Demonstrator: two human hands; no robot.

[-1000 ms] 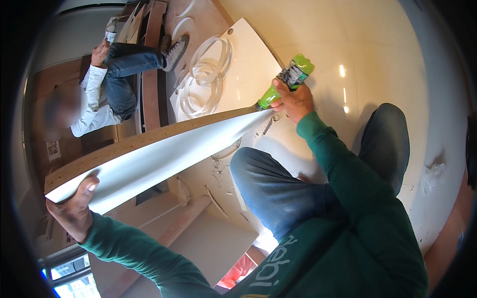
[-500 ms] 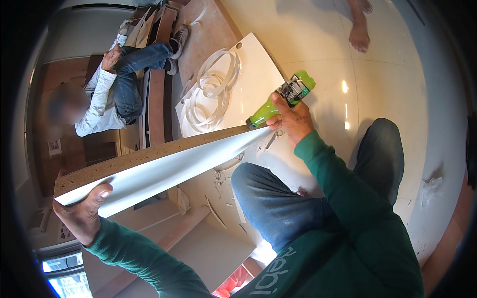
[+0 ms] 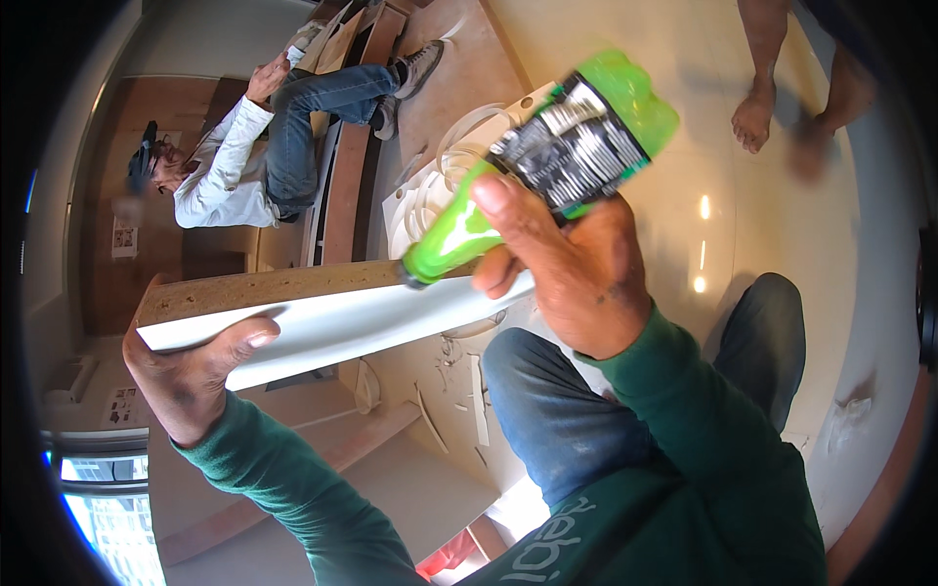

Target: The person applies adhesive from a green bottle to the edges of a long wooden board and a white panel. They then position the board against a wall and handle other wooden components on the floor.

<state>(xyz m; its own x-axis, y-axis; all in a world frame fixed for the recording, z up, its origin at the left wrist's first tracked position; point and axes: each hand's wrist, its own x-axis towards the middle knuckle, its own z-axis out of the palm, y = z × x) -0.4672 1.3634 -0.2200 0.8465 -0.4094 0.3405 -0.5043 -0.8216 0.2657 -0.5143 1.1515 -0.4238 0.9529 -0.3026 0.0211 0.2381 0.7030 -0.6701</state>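
My right hand [image 3: 567,269] grips a green squeeze bottle [image 3: 547,156] with a dark label, tipped so its nozzle touches the raw brown edge of a white-faced board [image 3: 322,313]. The board stands on edge and runs left to right in front of me. My left hand [image 3: 191,376] holds the board's left end, thumb lying on the white face. My knee in blue trousers [image 3: 557,410] sits just below the board's right part.
Another person [image 3: 254,146] in a white shirt and jeans sits on the floor at the upper left beside wooden boards [image 3: 347,186]. A white panel with coiled white edging strip [image 3: 440,176] lies behind the board. A bare foot [image 3: 757,112] stands on the glossy floor upper right.
My right hand and the green bottle have moved along the board's edge toward me and now fill much more of the view. The left end of the board has risen slightly.
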